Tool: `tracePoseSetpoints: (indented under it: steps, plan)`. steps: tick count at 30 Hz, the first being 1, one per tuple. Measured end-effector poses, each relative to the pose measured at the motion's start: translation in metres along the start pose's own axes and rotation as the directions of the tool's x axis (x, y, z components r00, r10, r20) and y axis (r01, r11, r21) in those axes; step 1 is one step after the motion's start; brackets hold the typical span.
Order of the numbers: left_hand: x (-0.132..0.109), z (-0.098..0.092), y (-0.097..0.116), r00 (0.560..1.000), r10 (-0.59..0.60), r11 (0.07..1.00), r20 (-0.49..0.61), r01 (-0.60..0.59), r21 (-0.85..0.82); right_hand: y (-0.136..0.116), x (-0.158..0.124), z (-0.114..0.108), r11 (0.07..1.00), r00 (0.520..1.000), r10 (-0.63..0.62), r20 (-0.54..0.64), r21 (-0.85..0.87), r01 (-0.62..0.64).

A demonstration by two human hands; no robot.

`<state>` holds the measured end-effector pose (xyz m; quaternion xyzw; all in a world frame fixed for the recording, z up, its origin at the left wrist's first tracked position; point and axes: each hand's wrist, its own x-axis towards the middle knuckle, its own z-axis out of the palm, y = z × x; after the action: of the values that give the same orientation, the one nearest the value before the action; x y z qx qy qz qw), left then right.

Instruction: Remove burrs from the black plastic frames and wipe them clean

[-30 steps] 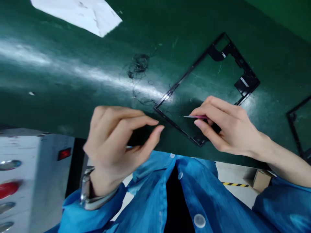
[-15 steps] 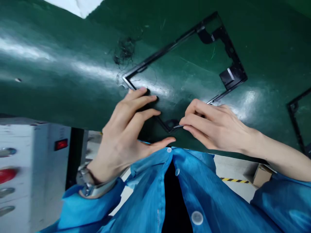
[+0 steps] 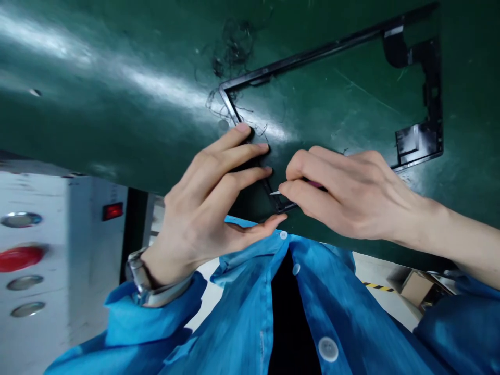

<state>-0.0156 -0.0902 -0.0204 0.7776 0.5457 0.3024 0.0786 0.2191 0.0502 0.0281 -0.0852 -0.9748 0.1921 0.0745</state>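
A black plastic frame (image 3: 328,49), roughly rectangular, lies tilted on the green tabletop, with wider dark pieces along its right end. My left hand (image 3: 207,208) holds the short near-left side: its fingertips press along the bar and the thumb lies by the near corner. In my right hand (image 3: 347,192) is a small knife (image 3: 275,193), pinched between thumb and fingers. Its thin pointed silver tip rests at the bar by that corner, and a bit of purplish handle shows behind the fingers. My right hand hides part of the frame's near long side.
Fine black shavings (image 3: 236,41) lie in a tangle beyond the frame's left corner. A small pale scrap (image 3: 35,92) is on the green table (image 3: 117,120) at left. Below left stands a grey control box (image 3: 89,260) with a red button (image 3: 21,259). A cardboard box (image 3: 417,287) is on the floor.
The frame has turned clockwise, its right end swinging downward. The knife tip has moved from the near corner slightly up the short side. My view has shifted; white paper and a second frame left it.
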Motion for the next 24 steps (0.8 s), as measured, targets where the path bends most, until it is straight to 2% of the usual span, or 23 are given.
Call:
tracePoseSetpoints:
  steps: [5,10,14,16,18,24]
  plan:
    - [-0.002,-0.004,-0.002,0.999,0.009,1.000,0.036,-0.008,-0.019,0.003,0.000,0.010,0.990,0.985,-0.131,-0.114,-0.064,0.124]
    - [-0.001,-0.003,-0.002,1.000,-0.005,1.000,0.026,0.005,-0.018,0.005,0.001,0.015,0.989,0.974,-0.141,-0.175,-0.077,0.129]
    - [-0.001,-0.003,-0.001,0.999,-0.027,0.998,0.033,0.029,-0.064,0.001,0.002,0.014,0.995,0.969,-0.084,-0.233,-0.069,0.070]
    - [-0.001,-0.004,0.000,0.995,-0.086,0.989,0.045,0.091,-0.117,-0.003,0.001,0.014,0.999,0.975,-0.024,-0.220,-0.035,0.017]
    - [-0.002,-0.005,-0.001,0.994,-0.097,0.986,0.045,0.102,-0.131,-0.006,0.000,0.015,1.000,0.980,0.019,-0.198,0.001,-0.020]
    - [-0.002,-0.004,-0.004,0.999,0.006,1.000,0.045,-0.005,-0.024,-0.007,-0.005,0.020,1.000,0.995,-0.020,-0.096,0.020,0.022]
